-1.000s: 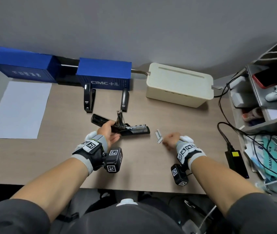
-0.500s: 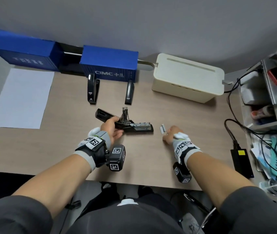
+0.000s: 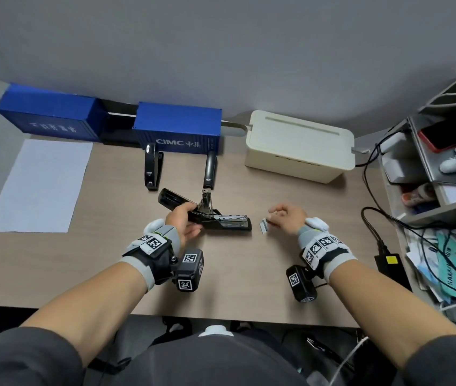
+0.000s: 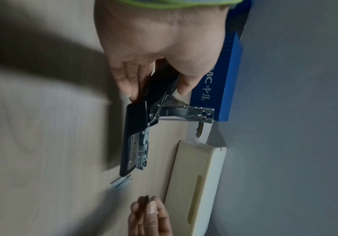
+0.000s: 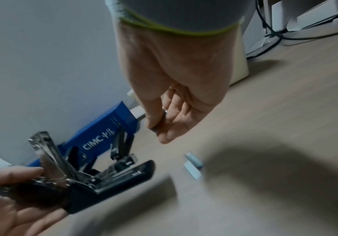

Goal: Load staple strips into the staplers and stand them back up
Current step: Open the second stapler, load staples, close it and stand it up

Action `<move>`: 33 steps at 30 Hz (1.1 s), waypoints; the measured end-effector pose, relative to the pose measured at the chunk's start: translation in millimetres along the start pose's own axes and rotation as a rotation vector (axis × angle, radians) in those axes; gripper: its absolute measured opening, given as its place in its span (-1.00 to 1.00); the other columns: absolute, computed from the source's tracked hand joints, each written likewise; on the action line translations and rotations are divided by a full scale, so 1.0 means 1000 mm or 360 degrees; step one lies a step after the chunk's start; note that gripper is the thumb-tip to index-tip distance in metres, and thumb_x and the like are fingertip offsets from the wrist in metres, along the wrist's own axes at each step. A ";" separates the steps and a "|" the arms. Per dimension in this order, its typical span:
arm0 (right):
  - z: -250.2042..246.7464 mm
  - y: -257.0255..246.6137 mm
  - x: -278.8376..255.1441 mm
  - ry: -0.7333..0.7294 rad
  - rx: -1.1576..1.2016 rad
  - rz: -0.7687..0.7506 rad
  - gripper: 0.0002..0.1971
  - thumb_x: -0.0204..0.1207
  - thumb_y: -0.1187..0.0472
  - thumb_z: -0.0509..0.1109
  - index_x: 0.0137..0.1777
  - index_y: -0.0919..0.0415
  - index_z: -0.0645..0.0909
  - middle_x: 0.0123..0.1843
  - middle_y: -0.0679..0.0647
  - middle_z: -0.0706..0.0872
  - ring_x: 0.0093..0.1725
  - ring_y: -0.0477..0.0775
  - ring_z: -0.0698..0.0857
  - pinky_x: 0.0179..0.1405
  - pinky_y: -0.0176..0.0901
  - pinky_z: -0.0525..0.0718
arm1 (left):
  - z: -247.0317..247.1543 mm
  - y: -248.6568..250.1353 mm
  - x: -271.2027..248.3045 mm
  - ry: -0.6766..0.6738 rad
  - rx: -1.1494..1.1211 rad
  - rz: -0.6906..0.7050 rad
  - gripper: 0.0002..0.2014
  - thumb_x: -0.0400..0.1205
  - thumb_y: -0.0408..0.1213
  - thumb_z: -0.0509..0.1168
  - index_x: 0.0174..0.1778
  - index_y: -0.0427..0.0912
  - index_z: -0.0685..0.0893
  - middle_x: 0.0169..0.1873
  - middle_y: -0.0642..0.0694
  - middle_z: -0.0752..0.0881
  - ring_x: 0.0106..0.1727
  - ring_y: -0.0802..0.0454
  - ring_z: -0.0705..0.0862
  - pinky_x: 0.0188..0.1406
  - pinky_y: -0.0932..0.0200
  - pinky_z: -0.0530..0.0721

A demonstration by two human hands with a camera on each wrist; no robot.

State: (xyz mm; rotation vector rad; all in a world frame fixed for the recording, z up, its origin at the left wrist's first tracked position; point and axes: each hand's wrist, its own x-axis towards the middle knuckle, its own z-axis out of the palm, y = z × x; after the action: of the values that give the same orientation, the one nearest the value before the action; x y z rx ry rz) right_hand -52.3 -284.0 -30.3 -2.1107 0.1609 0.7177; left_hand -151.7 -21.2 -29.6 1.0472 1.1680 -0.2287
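A black stapler (image 3: 221, 222) lies opened flat on the desk, its cover (image 3: 171, 199) swung left and its metal pusher arm (image 3: 206, 200) standing up. My left hand (image 3: 183, 218) grips it at the hinge, thumb on one side and fingers on the other (image 4: 127, 83). To the right, my right hand (image 3: 277, 214) hovers over the desk and pinches a small staple strip (image 5: 159, 123) between thumb and fingers. Two more staple strips (image 3: 263, 227) lie on the desk between the hand and the stapler's front. Two other black staplers (image 3: 151, 168) (image 3: 210, 168) stand upright behind.
Two blue container-shaped boxes (image 3: 178, 129) (image 3: 51, 112) and a cream box (image 3: 299, 146) line the back wall. A white paper sheet (image 3: 40, 185) lies at the left. A shelf unit (image 3: 430, 176) with cables and a power adapter (image 3: 391, 263) crowds the right edge.
My right hand has come up off the strips on the desk with one strip pinched. The left hand keeps its hold on the opened stapler.
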 end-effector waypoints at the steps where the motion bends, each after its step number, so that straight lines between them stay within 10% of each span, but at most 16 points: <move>1: 0.002 -0.006 0.000 -0.0034 0.0152 -0.0035 -0.84 0.47 0.47 0.45 0.02 0.35 0.61 -0.53 -0.04 0.69 -0.54 -0.20 0.73 -0.44 -0.44 0.69 | 0.001 0.002 -0.001 -0.0013 0.0005 0.0007 -0.53 0.50 -0.07 0.36 0.30 -0.19 0.64 0.09 -0.26 0.81 -0.12 -0.14 0.82 -0.38 0.16 0.73; 7: 0.020 -0.037 -0.005 -0.0155 0.0375 -0.0306 -0.82 0.44 0.51 0.47 -0.18 0.21 0.67 -0.46 0.03 0.75 -0.43 -0.05 0.78 -0.36 -0.29 0.76 | 0.007 0.008 -0.008 -0.0115 -0.0011 0.0058 -0.55 0.54 -0.07 0.36 0.33 -0.17 0.64 0.16 -0.20 0.79 -0.17 -0.09 0.80 -0.46 0.22 0.70; 14: 0.034 -0.044 -0.003 -0.0020 -0.0147 -0.0495 -0.85 0.30 0.17 0.63 -0.14 0.01 0.76 -0.36 -0.17 0.66 -0.31 -0.15 0.57 -0.19 -0.28 0.55 | 0.013 0.012 -0.017 -0.0195 -0.0003 0.0092 -0.62 0.57 -0.06 0.32 0.26 -0.13 0.66 -0.06 -0.12 0.80 -0.16 -0.07 0.78 -0.05 0.10 0.67; 30: 0.051 -0.040 -0.007 -0.0002 -0.0321 -0.0498 -0.87 0.31 0.17 0.61 -0.14 0.04 0.78 -0.38 -0.16 0.63 -0.40 -0.13 0.55 -0.58 -0.51 0.44 | 0.016 0.011 -0.030 -0.0212 -0.0043 0.0083 -0.68 0.56 -0.01 0.33 0.16 -0.08 0.65 0.02 -0.15 0.80 -0.11 -0.11 0.79 -0.29 0.16 0.63; 33: 0.054 -0.038 -0.004 -0.0017 -0.0332 -0.0491 -0.88 0.32 0.13 0.61 -0.15 0.01 0.80 -0.27 -0.08 0.73 -0.28 -0.09 0.63 -0.27 -0.31 0.59 | 0.015 0.010 -0.029 -0.0206 -0.0051 0.0075 -0.62 0.55 0.01 0.34 0.22 -0.10 0.65 0.09 -0.17 0.80 -0.09 -0.12 0.79 -0.26 0.15 0.64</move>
State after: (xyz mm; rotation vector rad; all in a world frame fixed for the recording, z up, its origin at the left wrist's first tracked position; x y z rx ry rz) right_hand -65.7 -219.5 -25.7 -2.2607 -0.2515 0.5801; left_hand -147.9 -37.4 0.6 1.0160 1.0264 -0.2365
